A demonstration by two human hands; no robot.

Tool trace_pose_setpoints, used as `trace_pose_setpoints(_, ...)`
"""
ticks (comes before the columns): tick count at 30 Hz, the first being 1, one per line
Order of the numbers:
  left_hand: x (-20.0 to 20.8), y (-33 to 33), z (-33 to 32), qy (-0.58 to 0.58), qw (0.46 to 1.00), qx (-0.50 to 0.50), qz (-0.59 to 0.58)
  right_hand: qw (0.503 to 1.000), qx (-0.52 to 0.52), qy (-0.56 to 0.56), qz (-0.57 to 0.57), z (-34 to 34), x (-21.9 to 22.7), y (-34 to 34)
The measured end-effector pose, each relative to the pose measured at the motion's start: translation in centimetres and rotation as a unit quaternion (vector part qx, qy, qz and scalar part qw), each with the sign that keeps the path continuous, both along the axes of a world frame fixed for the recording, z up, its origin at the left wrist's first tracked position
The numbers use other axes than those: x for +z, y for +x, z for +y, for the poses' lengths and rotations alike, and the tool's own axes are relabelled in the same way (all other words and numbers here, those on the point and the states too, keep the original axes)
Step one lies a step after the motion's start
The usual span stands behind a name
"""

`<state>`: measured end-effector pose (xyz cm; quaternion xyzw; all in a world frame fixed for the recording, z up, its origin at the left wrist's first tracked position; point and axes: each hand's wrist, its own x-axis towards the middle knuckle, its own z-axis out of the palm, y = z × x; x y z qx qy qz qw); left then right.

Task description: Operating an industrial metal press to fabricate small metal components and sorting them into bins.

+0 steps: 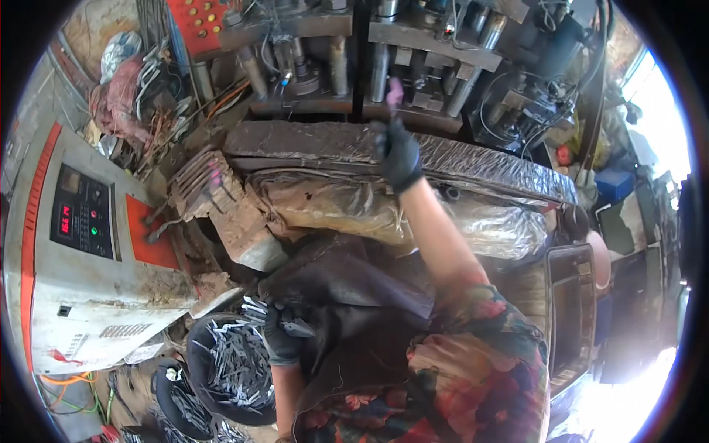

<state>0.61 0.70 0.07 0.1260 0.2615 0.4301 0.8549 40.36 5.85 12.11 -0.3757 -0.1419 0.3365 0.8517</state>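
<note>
Head view: the right hand (400, 156) is raised at upper centre, its gloved fingers seemingly curled round a thin tool (394, 114); finger detail is lost to blur. A pink piece (395, 91) shows at the tool's far end, in front of the press (432, 48). At lower left of centre, several grey strips (298, 327) are gripped by the gloved left hand (284, 340), beside the bucket (198, 373).

The piece is judged hot from its colour. If the grip slips, it could be dropped on the film (502, 166) below, which might be scorched or melted. The bare forearm (443, 232) could be burned, since it is not covered by the glove. Fingers could be pinched if the press is entered too far. Strips could be spilled if the left grip is loosened.

Red digits are lit on the display (66, 218) of the heater (125, 299) at left. Small panel markings cannot be made out; no brand can be read.
</note>
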Motion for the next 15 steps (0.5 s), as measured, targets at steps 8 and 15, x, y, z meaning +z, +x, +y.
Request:
trace_pose_setpoints(8,-0.3,0.4,-0.3,0.0,1.0,0.009,-0.018,0.974,-0.203,-0.027,0.1,6.7,-0.1,11.9)
trace_pose_setpoints(15,-1.2,-0.1,-0.2,-0.031,0.999,0.025,-0.026,0.967,-0.196,0.016,0.164,8.2,-0.3,12.3)
